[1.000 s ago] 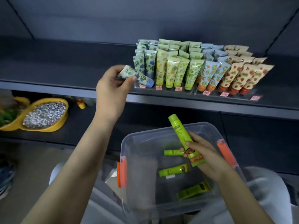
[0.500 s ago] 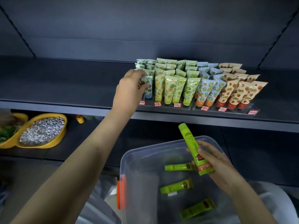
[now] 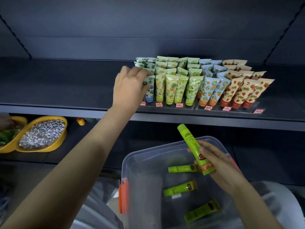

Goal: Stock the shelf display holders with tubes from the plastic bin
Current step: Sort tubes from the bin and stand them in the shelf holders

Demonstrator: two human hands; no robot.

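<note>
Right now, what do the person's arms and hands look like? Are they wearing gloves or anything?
No gloves. The left hand and right hand are bare. The left forearm and right forearm are bare too: no sleeves, watch, bracelet or rings show.

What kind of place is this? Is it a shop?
Probably a shop: rows of patterned tubes stand on a dark shelf with little price tags in front, and a plastic bin holds green tubes.
</note>
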